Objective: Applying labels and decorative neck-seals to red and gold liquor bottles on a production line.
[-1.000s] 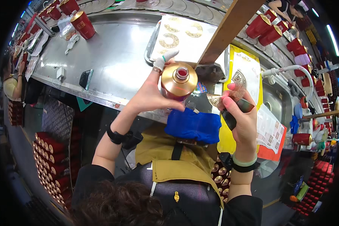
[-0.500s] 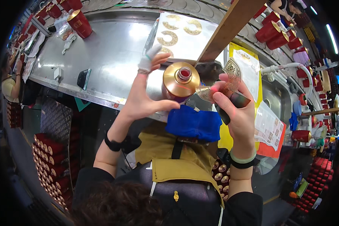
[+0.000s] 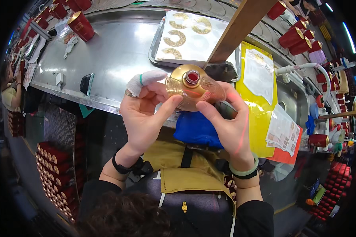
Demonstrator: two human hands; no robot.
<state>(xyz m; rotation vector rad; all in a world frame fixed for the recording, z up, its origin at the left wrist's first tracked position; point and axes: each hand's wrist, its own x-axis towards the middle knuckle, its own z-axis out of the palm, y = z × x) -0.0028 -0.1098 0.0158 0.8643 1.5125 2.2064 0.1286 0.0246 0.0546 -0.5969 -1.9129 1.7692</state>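
A round gold bottle (image 3: 188,87) with a red cap faces up at me, held between both hands over the edge of a steel worktable (image 3: 110,55). My left hand (image 3: 144,114) grips its left side, thumb on the gold shoulder; the forefinger wears a white cloth wrap. My right hand (image 3: 229,126) clasps the right side, thumb pressed on the lower front. A thin red light line crosses the bottle and my right hand. A blue cloth (image 3: 195,130) lies just below the bottle.
A metal tray (image 3: 186,35) holds gold ring-shaped labels on white backing. A wooden beam (image 3: 241,27) slants overhead. Red and gold bottles (image 3: 80,24) stand at the back left and right. A yellow sheet (image 3: 261,91), a black phone (image 3: 86,83) and crates of red bottles (image 3: 53,170) lie nearby.
My right hand has moved from beside the bottle onto it, and whatever it held earlier is no longer visible. The bottle has come closer and tilted toward me.
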